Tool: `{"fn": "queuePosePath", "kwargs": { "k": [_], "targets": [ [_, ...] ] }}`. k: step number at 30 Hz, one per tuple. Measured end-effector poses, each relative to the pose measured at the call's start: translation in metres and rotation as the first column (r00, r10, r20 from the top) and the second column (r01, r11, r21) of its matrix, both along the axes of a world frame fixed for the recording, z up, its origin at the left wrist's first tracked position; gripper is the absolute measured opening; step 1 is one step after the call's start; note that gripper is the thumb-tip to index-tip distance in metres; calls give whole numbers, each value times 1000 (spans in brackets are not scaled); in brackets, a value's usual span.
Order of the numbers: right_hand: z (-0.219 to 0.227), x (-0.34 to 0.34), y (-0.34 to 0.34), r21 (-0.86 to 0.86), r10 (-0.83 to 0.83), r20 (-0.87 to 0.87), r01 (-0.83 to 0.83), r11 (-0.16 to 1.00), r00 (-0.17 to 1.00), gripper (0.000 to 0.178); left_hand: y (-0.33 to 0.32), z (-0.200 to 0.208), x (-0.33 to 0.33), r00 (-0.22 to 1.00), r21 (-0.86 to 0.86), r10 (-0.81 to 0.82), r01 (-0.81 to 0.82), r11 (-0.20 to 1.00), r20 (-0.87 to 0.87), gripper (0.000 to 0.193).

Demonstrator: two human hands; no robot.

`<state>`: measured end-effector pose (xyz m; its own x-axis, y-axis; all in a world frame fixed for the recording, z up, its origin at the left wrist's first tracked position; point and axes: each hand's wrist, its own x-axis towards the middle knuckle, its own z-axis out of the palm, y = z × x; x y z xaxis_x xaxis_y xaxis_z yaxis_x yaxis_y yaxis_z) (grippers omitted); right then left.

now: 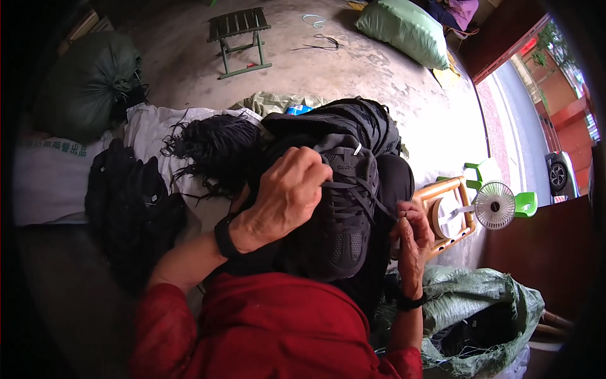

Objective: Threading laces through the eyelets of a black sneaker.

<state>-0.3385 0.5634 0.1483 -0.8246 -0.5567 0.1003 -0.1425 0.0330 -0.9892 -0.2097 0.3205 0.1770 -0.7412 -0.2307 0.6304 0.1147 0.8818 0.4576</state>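
Note:
A black sneaker [344,215] rests on my lap, its toe toward me. Black lace crosses its front in several rows. My left hand [290,189] is closed at the left side of the shoe, pinching a flat black shoelace [347,185] near the upper eyelets. To the right of the shoe, my right hand [413,230] pinches the other lace end, which stretches from the shoe to its fingertips. Beyond the sneaker lies a pile of black shoes [363,123]. A bundle of loose black laces [218,145] spreads out to the left.
More black shoes [129,189] lie on white sacking at left, near a stuffed dark green sack [88,82]. An open green woven sack [524,303] stands at lower right. A small fan [494,205] is beside a bamboo stool [470,224]. A folding stool [240,28] stands ahead.

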Motion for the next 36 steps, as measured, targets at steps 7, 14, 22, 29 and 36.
{"fn": "queuePosePath", "kwargs": {
  "k": [7,14,22,29,36],
  "targets": [
    [9,-11,-15,168,132,74,-143,975,989,17,-3,-23,-3,987,487,161,-130,863,-22,19],
    [26,-34,-11,-115,192,347,-162,980,918,11,-19,-6,3,919,907,-394,161,389,6,10],
    [96,-40,-93,-206,316,209,-274,939,926,10,-3,26,24,837,577,-423,165,800,347,19],
    [68,-48,-74,79,85,-93,-78,994,992,16,2,13,37,954,155,-253,229,961,157,10],
    [38,-36,-34,259,96,-210,-39,965,973,14,-13,18,37,957,126,-243,225,966,157,16]
  ]
}}
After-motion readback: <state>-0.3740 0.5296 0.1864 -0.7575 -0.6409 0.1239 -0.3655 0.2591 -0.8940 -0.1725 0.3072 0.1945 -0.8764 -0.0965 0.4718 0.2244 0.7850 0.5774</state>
